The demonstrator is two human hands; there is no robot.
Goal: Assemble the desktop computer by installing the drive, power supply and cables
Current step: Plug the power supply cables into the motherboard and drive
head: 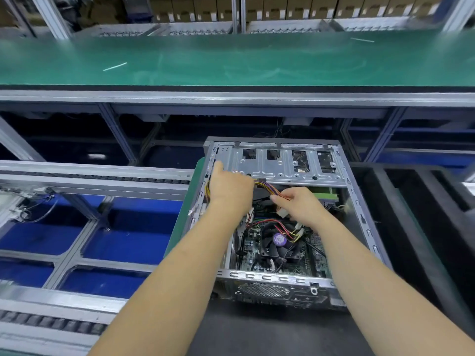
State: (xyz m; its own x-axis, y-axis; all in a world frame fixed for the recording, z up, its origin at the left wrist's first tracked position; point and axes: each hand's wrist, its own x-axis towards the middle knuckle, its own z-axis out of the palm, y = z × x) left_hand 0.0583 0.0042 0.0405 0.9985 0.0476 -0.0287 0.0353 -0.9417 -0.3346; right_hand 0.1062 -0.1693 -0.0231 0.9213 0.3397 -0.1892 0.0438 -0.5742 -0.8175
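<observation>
An open metal computer case (357, 201) lies on its side in front of me. Inside it I see the motherboard (316, 260) and a black CPU fan (279, 246) with a purple sticker. A bundle of yellow, orange and purple power cables (267, 189) runs from under the drive cage (280, 165) toward the right. My left hand (230, 188) is over the upper left of the case, thumb up against the cage, fingers around the bundle's left end. My right hand (299, 205) pinches the same cables near their right end. A white connector (282, 213) hangs just below.
A green conveyor belt (231, 60) runs across the far side behind an aluminium rail (231, 97). To the left is a roller track (90, 176) over blue bins (123, 242). Black foam trays (424, 214) lie to the right. Cardboard boxes line the back shelf.
</observation>
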